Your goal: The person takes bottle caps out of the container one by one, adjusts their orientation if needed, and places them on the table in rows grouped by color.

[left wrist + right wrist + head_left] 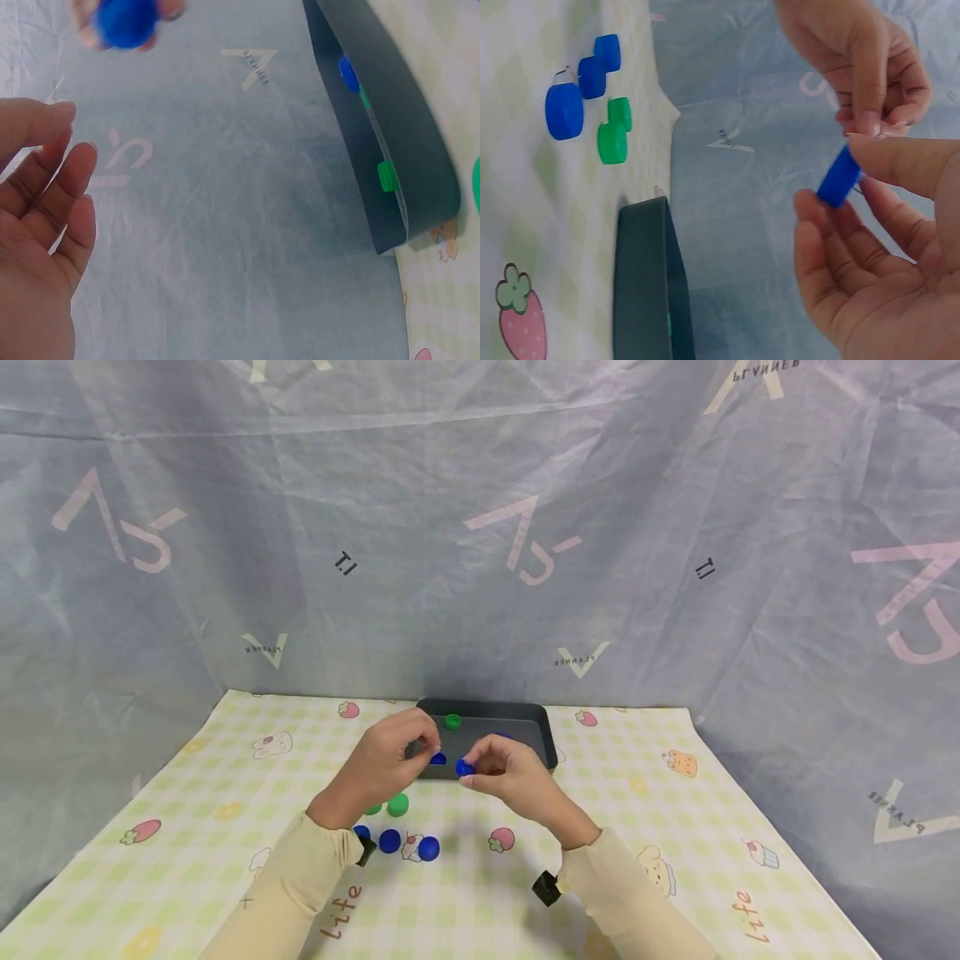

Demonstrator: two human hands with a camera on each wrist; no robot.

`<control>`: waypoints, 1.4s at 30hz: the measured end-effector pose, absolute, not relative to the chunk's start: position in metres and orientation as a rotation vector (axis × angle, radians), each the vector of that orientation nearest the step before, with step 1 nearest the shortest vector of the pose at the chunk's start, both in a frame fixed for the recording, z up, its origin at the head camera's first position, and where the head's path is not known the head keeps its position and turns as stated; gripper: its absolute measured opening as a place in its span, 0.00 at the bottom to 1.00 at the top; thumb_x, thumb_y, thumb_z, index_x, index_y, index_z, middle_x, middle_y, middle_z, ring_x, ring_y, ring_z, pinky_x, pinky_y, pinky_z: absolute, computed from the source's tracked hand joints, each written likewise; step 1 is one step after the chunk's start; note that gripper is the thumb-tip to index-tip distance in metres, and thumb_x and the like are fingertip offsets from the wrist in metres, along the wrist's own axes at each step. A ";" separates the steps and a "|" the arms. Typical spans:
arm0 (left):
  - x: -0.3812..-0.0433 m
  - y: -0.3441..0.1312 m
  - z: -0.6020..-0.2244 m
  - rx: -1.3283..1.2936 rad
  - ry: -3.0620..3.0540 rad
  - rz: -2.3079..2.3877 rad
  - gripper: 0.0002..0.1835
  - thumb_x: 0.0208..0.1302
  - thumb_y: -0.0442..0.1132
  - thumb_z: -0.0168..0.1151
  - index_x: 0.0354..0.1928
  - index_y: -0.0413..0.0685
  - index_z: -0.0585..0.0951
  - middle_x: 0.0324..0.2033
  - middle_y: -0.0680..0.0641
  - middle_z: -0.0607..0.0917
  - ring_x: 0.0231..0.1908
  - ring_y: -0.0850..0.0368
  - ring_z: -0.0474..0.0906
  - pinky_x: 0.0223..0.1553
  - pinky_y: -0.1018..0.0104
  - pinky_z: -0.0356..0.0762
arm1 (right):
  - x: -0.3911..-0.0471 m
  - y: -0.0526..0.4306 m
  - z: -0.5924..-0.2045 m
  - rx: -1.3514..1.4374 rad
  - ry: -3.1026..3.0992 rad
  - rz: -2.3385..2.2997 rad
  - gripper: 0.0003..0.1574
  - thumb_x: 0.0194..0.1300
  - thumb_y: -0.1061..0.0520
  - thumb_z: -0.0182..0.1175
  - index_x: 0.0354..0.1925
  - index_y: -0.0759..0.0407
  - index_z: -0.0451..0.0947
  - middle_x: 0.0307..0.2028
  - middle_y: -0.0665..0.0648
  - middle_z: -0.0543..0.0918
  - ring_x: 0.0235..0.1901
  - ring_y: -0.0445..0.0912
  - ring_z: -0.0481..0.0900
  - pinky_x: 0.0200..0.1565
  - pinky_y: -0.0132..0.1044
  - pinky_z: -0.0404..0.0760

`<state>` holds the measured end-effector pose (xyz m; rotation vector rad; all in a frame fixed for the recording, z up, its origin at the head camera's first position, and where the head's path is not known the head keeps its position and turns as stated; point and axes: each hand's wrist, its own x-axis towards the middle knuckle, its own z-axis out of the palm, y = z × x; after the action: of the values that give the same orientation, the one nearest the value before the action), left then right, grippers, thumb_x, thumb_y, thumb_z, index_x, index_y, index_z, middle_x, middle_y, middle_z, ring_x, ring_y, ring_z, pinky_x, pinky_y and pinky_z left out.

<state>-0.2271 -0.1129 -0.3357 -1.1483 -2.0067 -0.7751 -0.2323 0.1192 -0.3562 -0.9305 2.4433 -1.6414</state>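
My right hand (517, 777) pinches a blue bottle cap (465, 767) between thumb and fingers, above the near edge of a dark grey tray (487, 707). In the right wrist view this cap (840, 178) is tilted, its side turned to the camera. My left hand (393, 756) hovers just left of it, over the tray's near left corner. The left wrist view shows the left hand (45, 202) with fingers loosely bent, a gap below the thumb and nothing held. Inside the tray lie a green cap (452, 722) and blue caps (437, 759), partly hidden by the hands.
On the checked tablecloth (480, 902), nearer than the tray, lie two green caps (398, 804) and a row of blue caps (389, 841). The left wrist covers part of them. A grey printed curtain (450, 568) hangs behind the table and along both sides.
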 end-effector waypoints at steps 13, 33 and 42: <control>-0.228 -0.115 -0.334 -1.135 -2.021 -0.726 0.15 0.57 0.22 0.65 0.31 0.52 0.77 0.31 0.55 0.80 0.33 0.63 0.75 0.38 0.66 0.78 | -0.242 0.114 -0.382 -0.956 2.515 -1.079 0.16 0.57 0.60 0.73 0.43 0.51 0.79 0.38 0.45 0.83 0.38 0.42 0.82 0.36 0.36 0.81; -0.229 -0.114 -0.337 -1.173 -1.988 -0.715 0.14 0.59 0.23 0.63 0.29 0.52 0.77 0.30 0.55 0.79 0.31 0.63 0.74 0.34 0.65 0.78 | -0.237 0.101 -0.410 -0.986 2.495 -0.769 0.19 0.51 0.57 0.78 0.38 0.49 0.79 0.33 0.44 0.82 0.33 0.34 0.78 0.41 0.29 0.77; -0.230 -0.115 -0.338 -1.170 -2.016 -0.708 0.11 0.59 0.25 0.66 0.30 0.50 0.79 0.30 0.56 0.80 0.32 0.63 0.77 0.36 0.67 0.79 | -0.237 0.099 -0.413 -1.000 2.495 -0.698 0.16 0.52 0.59 0.77 0.35 0.48 0.79 0.32 0.41 0.80 0.32 0.33 0.76 0.41 0.28 0.76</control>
<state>-0.2296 -0.1149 -0.3384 -1.1695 -2.0156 -0.7083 -0.2366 0.0992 -0.4127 -0.9997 2.4948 -0.6980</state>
